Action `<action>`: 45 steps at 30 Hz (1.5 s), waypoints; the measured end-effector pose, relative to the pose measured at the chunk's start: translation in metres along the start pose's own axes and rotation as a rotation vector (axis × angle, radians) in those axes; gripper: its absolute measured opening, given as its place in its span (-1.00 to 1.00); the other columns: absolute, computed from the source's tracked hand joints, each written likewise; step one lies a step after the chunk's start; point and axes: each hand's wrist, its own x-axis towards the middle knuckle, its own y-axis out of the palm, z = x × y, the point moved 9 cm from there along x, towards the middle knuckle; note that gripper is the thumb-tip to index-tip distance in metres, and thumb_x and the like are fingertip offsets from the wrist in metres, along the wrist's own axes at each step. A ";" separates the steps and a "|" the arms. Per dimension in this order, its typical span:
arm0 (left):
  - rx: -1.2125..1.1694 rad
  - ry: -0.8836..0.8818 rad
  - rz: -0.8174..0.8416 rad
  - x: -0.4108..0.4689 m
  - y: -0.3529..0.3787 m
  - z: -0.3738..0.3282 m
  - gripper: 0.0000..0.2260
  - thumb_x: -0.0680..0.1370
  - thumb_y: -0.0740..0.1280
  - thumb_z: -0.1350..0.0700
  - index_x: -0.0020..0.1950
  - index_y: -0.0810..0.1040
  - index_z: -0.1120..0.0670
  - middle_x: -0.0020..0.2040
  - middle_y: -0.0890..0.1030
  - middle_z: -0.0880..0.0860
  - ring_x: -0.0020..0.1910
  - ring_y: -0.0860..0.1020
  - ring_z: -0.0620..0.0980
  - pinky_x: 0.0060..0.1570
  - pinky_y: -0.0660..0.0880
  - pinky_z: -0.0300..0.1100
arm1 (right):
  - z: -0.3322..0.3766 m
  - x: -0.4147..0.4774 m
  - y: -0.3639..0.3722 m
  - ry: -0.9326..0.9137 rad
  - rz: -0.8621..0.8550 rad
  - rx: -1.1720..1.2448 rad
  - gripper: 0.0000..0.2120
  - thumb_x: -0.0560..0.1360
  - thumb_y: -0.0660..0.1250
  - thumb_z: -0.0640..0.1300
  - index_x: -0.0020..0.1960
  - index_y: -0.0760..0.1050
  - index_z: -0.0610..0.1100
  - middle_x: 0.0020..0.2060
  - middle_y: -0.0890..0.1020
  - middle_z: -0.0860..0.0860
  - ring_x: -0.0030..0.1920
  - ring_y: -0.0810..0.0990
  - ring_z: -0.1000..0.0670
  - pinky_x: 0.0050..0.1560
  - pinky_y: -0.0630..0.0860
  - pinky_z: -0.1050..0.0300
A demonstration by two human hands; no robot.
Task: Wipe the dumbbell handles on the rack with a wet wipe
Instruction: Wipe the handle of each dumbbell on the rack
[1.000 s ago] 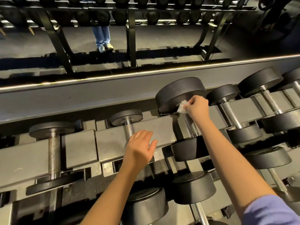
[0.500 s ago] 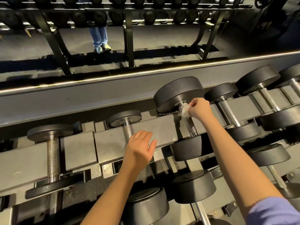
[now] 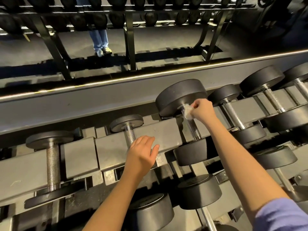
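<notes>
Between right hand (image 3: pixel 202 111) and handle (image 3: pixel 193 129), wet wipe (image 3: pixel 188 112)

This is a gym's free-weight area. Black round-headed dumbbells (image 3: pixel 180 95) with knurled chrome handles (image 3: pixel 53 165) sit in rows on a tiered gray steel rack (image 3: pixel 80 157). Farther off, a black-framed rack (image 3: pixel 131 39) carries many more, over a dark floor (image 3: pixel 158 40) where someone's jeans-clad legs (image 3: pixel 100 40) stand.

Knurled, shiny metal dumbbell handles (image 3: pixel 192 125) join matt black rubbery heads (image 3: pixel 180 95); beneath them, the rack rail (image 3: pixel 165 134) is dull, scuffed grey-painted metal.
</notes>
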 end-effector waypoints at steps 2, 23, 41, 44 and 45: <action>-0.005 -0.008 0.007 0.000 0.001 0.001 -0.53 0.57 0.08 -0.09 0.24 0.57 0.17 0.17 0.61 0.06 0.20 0.52 0.03 0.29 0.32 -0.14 | 0.006 -0.002 -0.002 -0.026 -0.067 0.141 -0.88 0.48 0.30 -0.32 -0.19 0.52 -0.15 -0.18 0.56 -0.08 -0.14 0.49 -0.02 -0.20 0.36 0.20; 0.012 -0.009 -0.012 0.000 0.001 0.002 -0.54 0.57 0.09 -0.08 0.19 0.60 0.19 0.11 0.64 0.09 0.15 0.56 0.07 0.25 0.42 -0.05 | -0.007 -0.023 0.012 0.037 0.041 -0.289 -0.80 0.45 0.34 -0.25 0.07 0.53 -0.24 0.00 0.57 -0.18 0.02 0.57 -0.18 -0.14 0.45 0.07; 0.083 0.004 0.074 0.001 0.004 -0.001 -0.44 0.56 -0.05 -0.15 0.28 0.53 0.13 0.19 0.58 0.03 0.23 0.48 0.03 0.28 0.34 -0.07 | -0.015 -0.033 0.013 0.061 0.137 -0.366 -0.86 0.43 0.35 -0.28 -0.01 0.49 -0.25 -0.02 0.56 -0.19 -0.01 0.55 -0.19 -0.17 0.41 0.09; 0.137 0.024 0.143 0.002 0.006 -0.006 -0.41 0.56 -0.11 -0.17 0.36 0.47 0.10 0.26 0.53 0.02 0.31 0.42 0.00 0.35 0.24 -0.09 | -0.019 -0.041 0.013 0.075 0.159 -0.406 -0.86 0.38 0.34 -0.30 -0.06 0.51 -0.24 -0.17 0.47 -0.15 -0.10 0.54 -0.15 -0.21 0.40 0.10; 0.149 0.038 0.161 0.002 0.007 -0.009 -0.42 0.57 -0.11 -0.16 0.38 0.45 0.10 0.28 0.52 0.02 0.32 0.40 0.00 0.37 0.22 -0.10 | -0.017 -0.043 0.010 0.063 0.134 -0.399 -0.86 0.37 0.34 -0.31 -0.07 0.52 -0.25 -0.20 0.46 -0.14 -0.12 0.54 -0.14 -0.23 0.40 0.11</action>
